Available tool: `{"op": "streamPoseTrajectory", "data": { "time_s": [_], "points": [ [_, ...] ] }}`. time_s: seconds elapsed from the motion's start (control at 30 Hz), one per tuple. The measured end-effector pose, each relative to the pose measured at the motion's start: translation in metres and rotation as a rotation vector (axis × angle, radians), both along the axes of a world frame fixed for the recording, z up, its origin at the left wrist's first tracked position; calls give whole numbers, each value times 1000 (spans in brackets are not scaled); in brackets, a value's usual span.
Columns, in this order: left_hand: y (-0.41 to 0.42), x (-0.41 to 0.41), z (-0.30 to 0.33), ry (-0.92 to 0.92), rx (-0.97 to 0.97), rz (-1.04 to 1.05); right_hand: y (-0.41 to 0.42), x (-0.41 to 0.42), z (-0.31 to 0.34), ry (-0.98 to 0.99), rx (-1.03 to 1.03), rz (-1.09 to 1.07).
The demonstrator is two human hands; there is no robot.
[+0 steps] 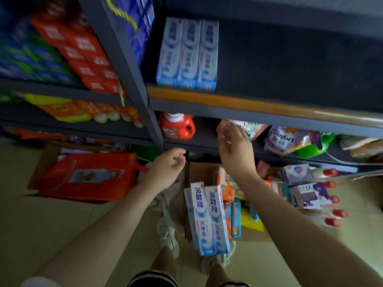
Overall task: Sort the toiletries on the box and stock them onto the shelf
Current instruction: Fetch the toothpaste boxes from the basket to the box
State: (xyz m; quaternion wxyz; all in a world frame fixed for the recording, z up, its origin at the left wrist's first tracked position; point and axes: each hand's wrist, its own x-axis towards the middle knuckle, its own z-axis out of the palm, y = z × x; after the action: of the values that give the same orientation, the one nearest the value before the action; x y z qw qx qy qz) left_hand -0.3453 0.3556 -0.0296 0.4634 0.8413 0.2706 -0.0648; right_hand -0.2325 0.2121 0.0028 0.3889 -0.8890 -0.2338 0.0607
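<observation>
Three blue-and-white toothpaste boxes (187,54) stand side by side on the dark shelf (290,65), at its left end. Two more of the same toothpaste boxes (208,219) lie on the cardboard box (199,172) on the floor, beside orange and yellow packs (232,195) and purple soap boxes (308,193). My left hand (167,167) hovers over the cardboard box with fingers loosely curled and nothing in it. My right hand (235,148) is raised in front of the lower shelf, fingers apart, holding nothing.
A grey upright post (132,79) divides the shelving. Red and blue cartons (78,50) fill the left bay. A red detergent jug (177,127) and a purple Comfort pouch (290,139) sit on the lower shelf. An orange bag (87,177) lies on the floor at left.
</observation>
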Motion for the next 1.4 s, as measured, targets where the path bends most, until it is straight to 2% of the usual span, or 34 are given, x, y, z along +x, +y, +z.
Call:
{"op": "streamPoseTrajectory", "data": {
  "time_s": [0.13,0.2,0.27,0.43,0.6,0.67,0.73,0.83,0.97,1.07,1.2,1.33,1.4],
  "points": [
    [34,31,60,-352,237,14,50,40,39,-192,58,-39],
    [46,46,81,-459,357,-53,73,62,45,-147,-70,-46],
    [54,61,97,-483,450,-106,89,79,46,-111,-233,-5],
    [66,98,110,-387,554,-119,102,101,43,-49,-408,90],
    [77,142,95,-46,580,-33,76,122,50,-88,-510,-34],
    [82,158,87,34,552,32,71,129,53,-104,-540,-94],
    [87,170,82,-7,419,176,74,133,54,-109,-543,-124],
    [91,174,81,-66,216,319,84,139,50,7,-455,-124],
    [90,164,85,-27,250,275,89,144,50,88,-510,-134],
    [88,163,85,-23,176,281,83,147,55,126,-557,-166],
    [94,183,83,28,166,337,82,150,47,98,-559,-113],
    [97,194,74,107,356,313,78,147,49,79,-469,-183],
    [96,193,76,89,366,300,68,138,62,47,-362,-256]
  ]
}}
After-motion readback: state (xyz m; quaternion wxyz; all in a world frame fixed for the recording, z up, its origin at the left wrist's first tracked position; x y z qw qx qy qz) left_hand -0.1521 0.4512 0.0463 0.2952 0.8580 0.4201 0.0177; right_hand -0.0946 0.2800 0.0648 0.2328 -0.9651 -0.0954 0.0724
